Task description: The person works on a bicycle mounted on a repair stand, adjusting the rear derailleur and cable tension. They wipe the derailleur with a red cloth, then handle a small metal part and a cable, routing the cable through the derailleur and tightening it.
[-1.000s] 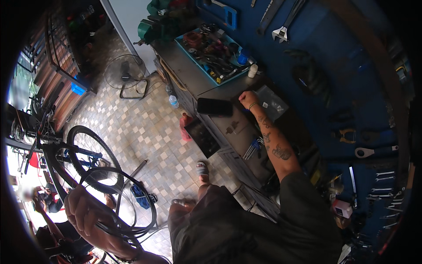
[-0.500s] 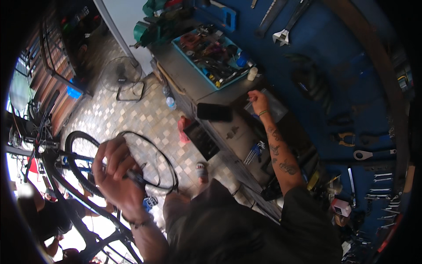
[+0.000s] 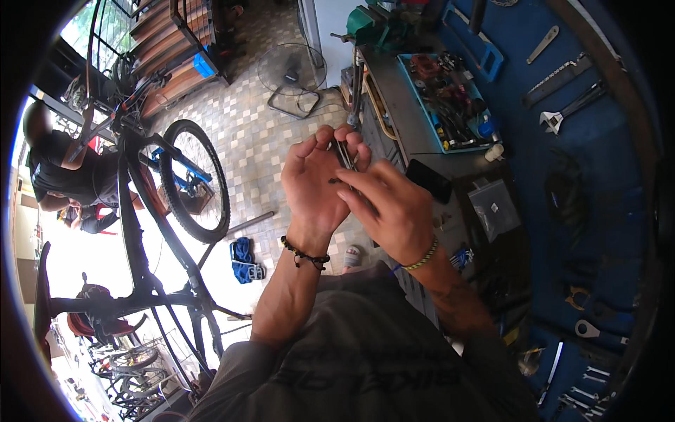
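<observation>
My left hand (image 3: 309,184) is palm up in front of my chest, its fingers curled around a slim dark piece (image 3: 343,153) with a metallic shine; its exact kind is unclear. My right hand (image 3: 394,211) reaches across from the right, thumb and forefinger pinched over the left palm. A small dark bit (image 3: 335,181) shows at those fingertips, too small to name. Both hands are almost touching, above the tiled floor beside the workbench.
On the left stands a black bicycle frame (image 3: 133,211) with its wheel (image 3: 223,204); a person (image 3: 77,165) is beyond it. The bench at right carries a blue tray (image 3: 450,105) of tools, a black phone (image 3: 429,181) and a clear plastic bag (image 3: 493,209). Tools hang on the blue wall.
My right hand has left the bench by the plastic bag and come to my left hand. The left hand has moved right, and the view has swung left. The looped black cable no longer shows.
</observation>
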`<state>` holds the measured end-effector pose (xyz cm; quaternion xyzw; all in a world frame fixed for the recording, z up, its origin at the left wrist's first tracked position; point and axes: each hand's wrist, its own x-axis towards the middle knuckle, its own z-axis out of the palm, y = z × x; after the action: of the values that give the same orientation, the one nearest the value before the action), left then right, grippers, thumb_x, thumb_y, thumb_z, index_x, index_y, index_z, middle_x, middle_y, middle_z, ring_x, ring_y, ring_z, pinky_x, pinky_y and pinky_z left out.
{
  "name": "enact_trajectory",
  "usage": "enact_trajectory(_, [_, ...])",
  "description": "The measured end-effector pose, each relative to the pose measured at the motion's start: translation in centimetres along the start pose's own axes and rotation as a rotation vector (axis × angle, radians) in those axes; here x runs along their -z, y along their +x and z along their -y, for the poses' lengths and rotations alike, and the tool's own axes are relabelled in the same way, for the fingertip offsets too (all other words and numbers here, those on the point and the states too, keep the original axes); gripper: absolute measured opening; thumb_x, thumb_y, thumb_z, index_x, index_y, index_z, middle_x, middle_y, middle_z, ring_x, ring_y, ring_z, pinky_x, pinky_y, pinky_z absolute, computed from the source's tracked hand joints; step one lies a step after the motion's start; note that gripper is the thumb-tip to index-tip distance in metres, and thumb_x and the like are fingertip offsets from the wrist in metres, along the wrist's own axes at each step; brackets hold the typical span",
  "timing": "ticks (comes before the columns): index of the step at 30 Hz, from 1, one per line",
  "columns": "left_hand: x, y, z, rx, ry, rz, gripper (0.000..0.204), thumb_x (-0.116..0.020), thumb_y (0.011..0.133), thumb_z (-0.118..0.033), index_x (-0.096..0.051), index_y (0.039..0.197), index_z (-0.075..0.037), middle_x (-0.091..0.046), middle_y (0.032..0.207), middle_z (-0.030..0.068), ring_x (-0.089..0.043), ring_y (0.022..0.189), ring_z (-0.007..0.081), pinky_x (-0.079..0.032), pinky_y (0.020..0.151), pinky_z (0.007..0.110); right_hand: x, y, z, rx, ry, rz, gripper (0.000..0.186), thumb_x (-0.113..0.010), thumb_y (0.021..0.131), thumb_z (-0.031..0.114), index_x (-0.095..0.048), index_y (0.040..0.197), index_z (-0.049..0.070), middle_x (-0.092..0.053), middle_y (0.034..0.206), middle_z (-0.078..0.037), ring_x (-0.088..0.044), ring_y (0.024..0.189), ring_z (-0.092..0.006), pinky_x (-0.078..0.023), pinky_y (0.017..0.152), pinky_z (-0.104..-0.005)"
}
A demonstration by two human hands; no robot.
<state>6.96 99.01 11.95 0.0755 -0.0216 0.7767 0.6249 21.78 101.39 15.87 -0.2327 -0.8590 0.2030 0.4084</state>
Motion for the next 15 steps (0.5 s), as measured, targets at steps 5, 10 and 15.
enact_trajectory(5, [1.6, 0.2, -0.5, -0.039, 0.111, 0.059, 0.026, -0.054, 0.103, -0.03, -0.058, 0.109, -0.005, -0.057, 0.116, 0.0116, -0.057, 0.117, 0.0294, -0.047, 0.109, 0.045, -1.5, 0.9, -0.5, 0.02, -0.137, 0.139, 0.012, -0.078, 0.084, 0.012, -0.076, 0.097, 0.011, -0.066, 0.094, -0.005, -0.072, 0.084, -0.0245, -0.059, 0.069, -0.0391])
enact_trajectory(10, [3.8, -0.7, -2.4, -0.114, 0.376, -0.121, 0.031, -0.048, 0.105, -0.027, -0.061, 0.112, 0.001, -0.059, 0.119, 0.0167, -0.056, 0.119, 0.0322, -0.043, 0.113, 0.043, -4.8, 0.5, -0.9, 0.007, -0.18, 0.086, 0.006, -0.07, 0.084, 0.011, -0.071, 0.088, 0.007, -0.067, 0.104, -0.009, -0.073, 0.092, -0.0247, -0.06, 0.071, -0.0384])
enact_trajectory(15, [5.0, -0.6, -1.9, -0.014, 0.261, -0.036, 0.026, -0.048, 0.108, -0.024, -0.058, 0.114, -0.001, -0.058, 0.121, 0.0165, -0.054, 0.121, 0.0314, -0.042, 0.115, 0.044, -6.3, -1.0, -2.2, -0.045, -0.111, 0.052, 0.003, -0.072, 0.087, 0.008, -0.07, 0.088, 0.005, -0.066, 0.104, -0.01, -0.072, 0.098, -0.0245, -0.06, 0.076, -0.0371])
